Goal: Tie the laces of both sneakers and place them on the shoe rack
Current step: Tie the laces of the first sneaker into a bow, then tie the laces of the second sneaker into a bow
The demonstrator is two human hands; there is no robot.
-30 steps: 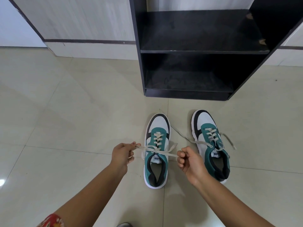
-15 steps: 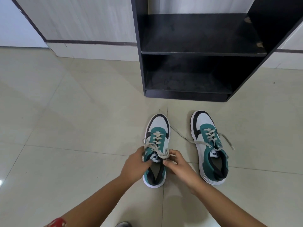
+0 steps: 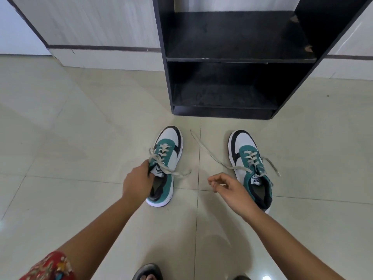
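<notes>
Both hands have left the laces of the left sneaker (image 3: 168, 164): her left hand (image 3: 138, 181) now grasps that shoe by its tongue and collar, while her right hand (image 3: 232, 189) has swung away to the right and hangs released, fingers loosely curled, just beside the right sneaker (image 3: 249, 166). One lace end of the left sneaker trails off to its right. Right sneaker's laces (image 3: 214, 158) lie untied, one end stretched far-left across the floor (image 3: 80, 158). Both shoes sit on the tiles near the black shoe rack (image 3: 232, 59), beyond them.

Pale tiled floor (image 3: 80, 199), white wall (image 3: 101, 21)
</notes>
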